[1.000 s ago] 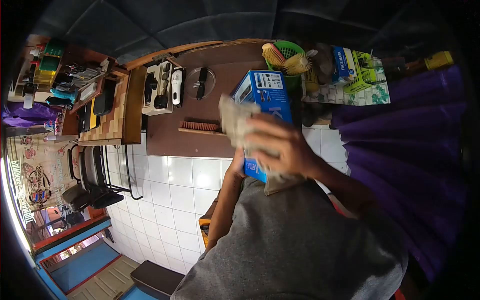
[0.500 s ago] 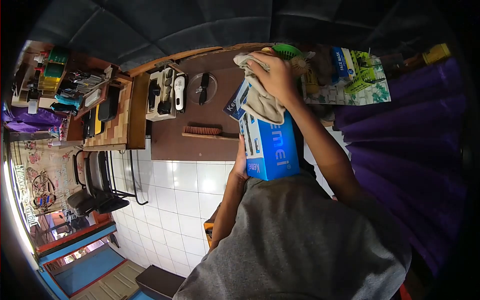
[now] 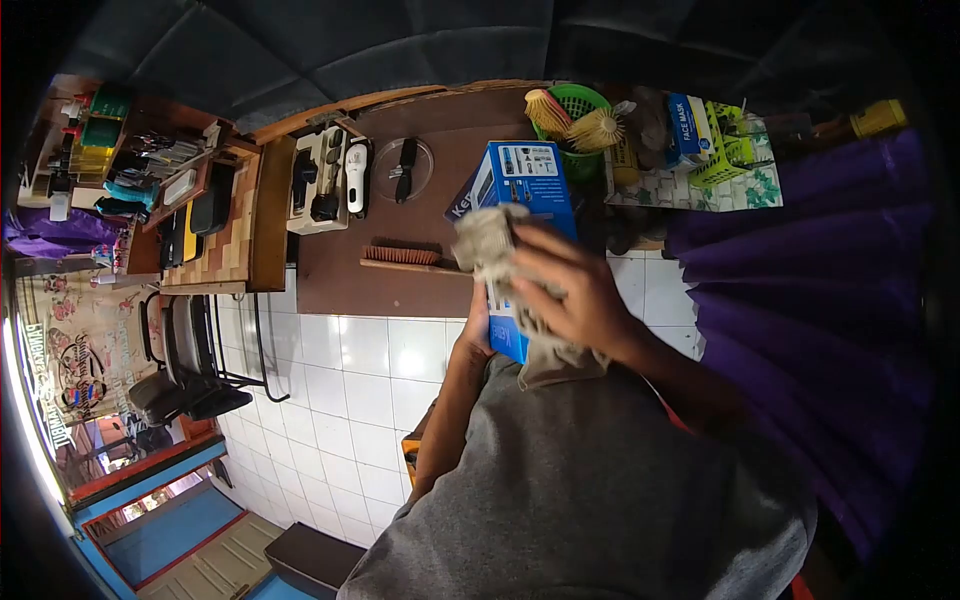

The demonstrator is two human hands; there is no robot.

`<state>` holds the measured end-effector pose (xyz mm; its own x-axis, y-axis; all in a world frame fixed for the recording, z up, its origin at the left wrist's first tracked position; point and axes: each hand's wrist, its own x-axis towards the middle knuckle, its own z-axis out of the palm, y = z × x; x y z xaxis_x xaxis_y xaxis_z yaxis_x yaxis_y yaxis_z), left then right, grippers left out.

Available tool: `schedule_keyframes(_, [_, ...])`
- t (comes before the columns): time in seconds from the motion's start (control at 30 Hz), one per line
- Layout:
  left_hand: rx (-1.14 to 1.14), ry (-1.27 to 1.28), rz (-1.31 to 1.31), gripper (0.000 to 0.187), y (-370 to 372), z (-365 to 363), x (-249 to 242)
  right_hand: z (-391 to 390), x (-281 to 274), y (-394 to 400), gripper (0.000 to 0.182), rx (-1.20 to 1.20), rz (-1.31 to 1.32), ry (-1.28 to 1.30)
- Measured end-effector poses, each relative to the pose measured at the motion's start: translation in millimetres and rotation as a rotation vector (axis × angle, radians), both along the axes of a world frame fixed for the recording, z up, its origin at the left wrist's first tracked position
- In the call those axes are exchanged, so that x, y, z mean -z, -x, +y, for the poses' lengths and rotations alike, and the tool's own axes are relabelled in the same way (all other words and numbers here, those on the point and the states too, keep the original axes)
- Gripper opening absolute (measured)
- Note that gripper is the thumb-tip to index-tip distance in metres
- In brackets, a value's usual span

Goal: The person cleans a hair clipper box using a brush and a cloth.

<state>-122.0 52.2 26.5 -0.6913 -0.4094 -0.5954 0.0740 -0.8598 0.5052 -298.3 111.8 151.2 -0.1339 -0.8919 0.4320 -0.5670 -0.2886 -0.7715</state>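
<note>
A blue and white Kemei box (image 3: pixel 528 178) stands in front of my body, partly covered by a cloth. My left hand (image 3: pixel 477 325) grips its lower left side. In my right hand (image 3: pixel 565 285), slightly blurred, is a beige cloth (image 3: pixel 563 364) pressed over the near part of the box. A dark blue Kemei-printed piece (image 3: pixel 459 207) shows behind the box's left edge; its full shape is hidden. Left of the box, a wooden brush (image 3: pixel 400 256) lies on the brown table (image 3: pixel 350 285), its handle end close to the cloth.
Hair clippers (image 3: pixel 355 180) lie by a white tray (image 3: pixel 330 215) at the table's left. A black brush (image 3: pixel 405 170) rests on a round clear dish. Behind stand a green basket (image 3: pixel 583 165) with brushes and a face mask box (image 3: pixel 686 130). A purple curtain (image 3: pixel 800 330) hangs at right.
My right hand has brought the cloth from the far top end of the box toward my body. The box's far printed end now shows. My left hand keeps its hold.
</note>
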Motion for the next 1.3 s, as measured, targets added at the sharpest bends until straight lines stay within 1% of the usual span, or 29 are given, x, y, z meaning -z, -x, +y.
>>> schedule_keyframes(0.03, [-0.001, 0.004, -0.001, 0.095, 0.6, -1.8, 5.6, -14.1, -1.3, 6.8, 0.034, 0.028, -0.072, 0.003])
schedule_keyframes(0.1, [-0.031, -0.080, 0.065, 0.093, 4.2, -6.0, 9.2, -47.9, -1.1, 24.2, 0.034, 0.107, -0.128, -0.074])
schedule_keyframes(0.17, [-0.028, -0.065, 0.063, 0.092, 4.6, -6.5, 1.4, -86.8, 17.9, 44.2, 0.033, 0.200, -0.184, -0.037])
schedule_keyframes(0.23, [0.031, -0.028, 0.014, 0.094, 2.7, -7.1, 3.7, -116.7, 20.3, 58.7, 0.033, 0.239, -0.133, 0.033])
schedule_keyframes(0.27, [0.025, -0.008, -0.004, 0.091, 1.9, -6.7, 5.8, -123.8, 19.7, 60.4, 0.033, 0.290, -0.062, 0.003])
schedule_keyframes(0.3, [0.027, -0.005, -0.002, 0.091, -1.8, -3.6, 10.2, -125.4, 21.1, 57.8, 0.033, 0.291, -0.060, 0.007])
schedule_keyframes(0.37, [0.007, 0.405, -0.315, 0.097, -7.4, 2.7, 17.2, -123.9, 16.4, 48.0, 0.032, 0.221, 0.010, 0.034])
schedule_keyframes(0.4, [0.005, 0.403, -0.310, 0.097, -5.4, 2.8, 19.2, -109.7, 10.7, 38.5, 0.033, 0.191, 0.002, -0.062])
schedule_keyframes(0.43, [0.001, 0.437, -0.296, 0.097, -5.5, 4.8, 18.9, -101.7, 22.5, 29.4, 0.034, 0.150, 0.087, 0.055])
schedule_keyframes(0.47, [-0.005, 0.469, -0.286, 0.098, -0.7, 3.6, 18.9, -84.8, 11.4, 18.5, 0.034, 0.100, 0.164, 0.091])
schedule_keyframes(0.53, [-0.015, 0.526, -0.273, 0.098, 0.0, 4.6, 19.5, -49.4, 6.8, -3.5, 0.035, -0.036, 0.160, 0.012])
schedule_keyframes(0.6, [-0.020, 0.578, -0.258, 0.099, -16.4, 10.0, 17.8, -14.4, 8.1, -19.3, 0.032, -0.188, 0.169, 0.047])
schedule_keyframes(0.7, [-0.035, 0.658, -0.239, 0.101, -1.9, 0.7, 21.8, 20.9, -5.7, -27.5, 0.030, -0.432, 0.125, 0.023])
schedule_keyframes(0.83, [-0.059, 0.784, -0.214, 0.103, -23.9, 15.5, 18.5, 8.6, -1.4, -19.4, 0.029, -0.445, 0.070, 0.053])
schedule_keyframes(0.9, [-0.069, 0.867, -0.194, 0.104, -26.2, 20.8, 14.6, -18.4, 0.4, -7.2, 0.028, -0.304, 0.053, 0.007])
schedule_keyframes(0.97, [-0.076, 0.950, -0.169, 0.106, -27.1, 24.9, 11.1, -52.0, 7.2, 10.3, 0.029, -0.195, 0.104, -0.001])
schedule_keyframes(1.03, [-0.086, 1.030, -0.142, 0.107, -17.7, 25.3, 10.3, -83.5, 3.7, 24.6, 0.031, -0.075, 0.065, -0.038])
schedule_keyframes(1.07, [-0.094, 1.069, -0.132, 0.108, -19.5, 22.3, 8.5, -99.6, 4.0, 31.0, 0.031, -0.082, 0.069, -0.035])
schedule_keyframes(1.1, [-0.101, 1.109, -0.123, 0.109, -42.7, 30.0, 4.5, -115.2, 5.5, 36.5, 0.033, -0.033, 0.073, -0.038])
schedule_keyframes(1.13, [-0.108, 1.147, -0.115, 0.109, -41.2, 33.3, 1.3, -125.6, 7.0, 39.6, 0.035, 0.016, 0.077, -0.042])
schedule_keyframes(1.17, [-0.115, 1.184, -0.105, 0.110, -39.3, 34.8, -1.5, -131.7, 8.9, 41.1, 0.035, 0.010, 0.081, -0.042])
schedule_keyframes(1.2, [-0.124, 1.182, -0.105, 0.110, -39.5, 36.5, -5.0, -136.6, 11.1, 42.3, 0.036, 0.030, 0.119, -0.011])
schedule_keyframes(1.27, [0.096, 1.071, -0.229, 0.129, -35.8, 39.0, -26.6, -136.2, 14.3, 40.6, 0.035, 0.034, 0.243, 0.069])
schedule_keyframes(1.3, [0.080, 1.063, -0.231, 0.129, -35.1, 40.5, -29.3, -126.5, 14.2, 40.8, 0.035, 0.018, 0.249, 0.064])
